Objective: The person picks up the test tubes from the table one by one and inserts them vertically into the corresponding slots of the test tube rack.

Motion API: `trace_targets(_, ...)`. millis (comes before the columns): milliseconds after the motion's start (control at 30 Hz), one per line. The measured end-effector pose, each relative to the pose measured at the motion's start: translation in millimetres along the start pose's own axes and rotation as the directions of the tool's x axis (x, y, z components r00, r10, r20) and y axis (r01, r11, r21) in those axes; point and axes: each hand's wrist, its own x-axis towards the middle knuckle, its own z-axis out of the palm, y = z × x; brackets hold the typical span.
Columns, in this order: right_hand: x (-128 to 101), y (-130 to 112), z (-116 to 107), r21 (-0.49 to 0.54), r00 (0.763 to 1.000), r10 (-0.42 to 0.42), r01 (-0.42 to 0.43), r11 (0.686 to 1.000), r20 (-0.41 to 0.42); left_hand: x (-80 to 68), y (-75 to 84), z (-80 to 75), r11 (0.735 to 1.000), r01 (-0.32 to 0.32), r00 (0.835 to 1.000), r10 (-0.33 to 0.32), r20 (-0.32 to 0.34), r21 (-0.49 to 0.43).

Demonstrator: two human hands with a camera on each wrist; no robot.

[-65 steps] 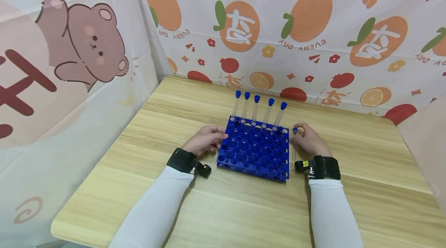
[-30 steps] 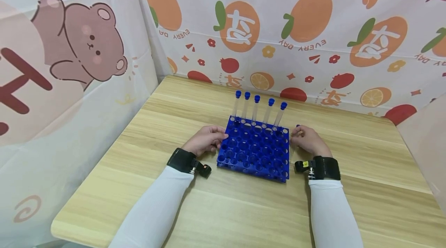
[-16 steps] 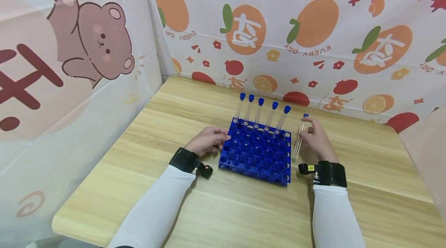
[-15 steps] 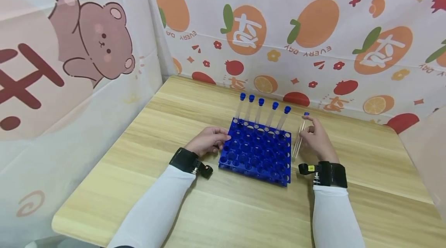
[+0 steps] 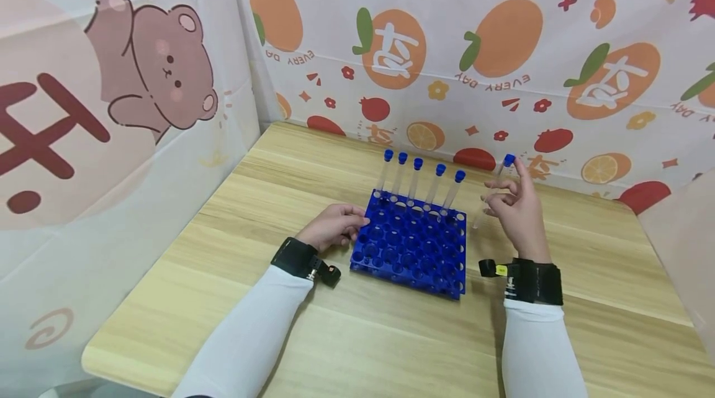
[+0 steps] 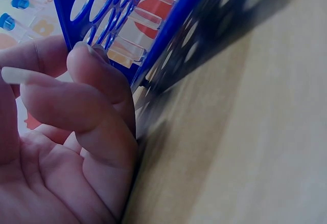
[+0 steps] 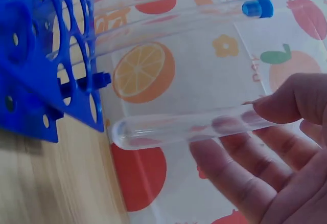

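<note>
A blue test tube rack (image 5: pixel 410 246) with rows of round holes stands mid-table. My left hand (image 5: pixel 334 226) grips its left edge; in the left wrist view the fingertips (image 6: pixel 92 60) lie against the rack's corner. Right of the rack, my right hand (image 5: pixel 521 218) holds a clear test tube (image 7: pixel 168 129) with a blue cap (image 5: pixel 509 160). The tube leans, cap up toward the back, its rounded bottom near the rack's right side. One finger reaches up beside the cap; thumb and other fingers grip the tube's body. Several capped test tubes (image 5: pixel 414 182) stand in the rack's back row.
The wooden table (image 5: pixel 313 336) carries the rack and both forearms. A white cloth with fruit prints (image 5: pixel 447 87) hangs behind the table, and another with a bear print (image 5: pixel 162 69) hangs at the left. Each wrist wears a black strap with a small camera (image 5: pixel 324 271).
My right hand has raised the test tube from beside the rack's right edge, up and slightly away to the right, with the cap now higher. The left hand keeps its grip on the rack.
</note>
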Motion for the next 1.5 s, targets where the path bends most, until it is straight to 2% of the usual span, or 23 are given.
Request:
trace_targets(233, 5.2, 0.6, 6.9, 0.086, 0.991, -0.079, 0.089, 0.992, -0.107, 2.1, 0.9, -0.9, 1.0, -0.013, 1.0, 0.013, 0.0, -0.002)
trace_targets(433, 7.9, -0.4, 13.1, 0.107, 0.985, -0.097, 0.112, 0.988, -0.142, 2.6, 2.0, -1.4, 1.0, -0.015, 1.0, 0.015, -0.009, 0.006)
trace_targets(767, 7.5, 4.6, 16.9, 0.076, 0.987, -0.103, 0.113, 0.991, -0.122, 2.9, 2.4, -0.1, 1.0, -0.015, 1.0, 0.015, -0.008, -0.005)
trace_targets(967, 5.7, 8.8, 17.6, 0.06, 0.992, -0.079, 0.085, 0.995, -0.097, 3.5, 1.8, 0.5, 1.0, -0.003, 1.0, 0.003, -0.007, -0.005)
trace_targets(1267, 5.9, 12.1, 17.1, -0.034, 0.998, -0.019, 0.017, 0.999, -0.063, 2.3, 2.0, 1.2, 1.0, -0.007, 1.0, 0.007, -0.003, -0.006)
trace_targets(1500, 5.0, 15.1, 16.7, -0.098, 0.998, -0.032, 0.028, 0.995, -0.047, 1.0, 2.7, 0.9, 1.0, -0.012, 1.0, 0.012, -0.001, 0.004)
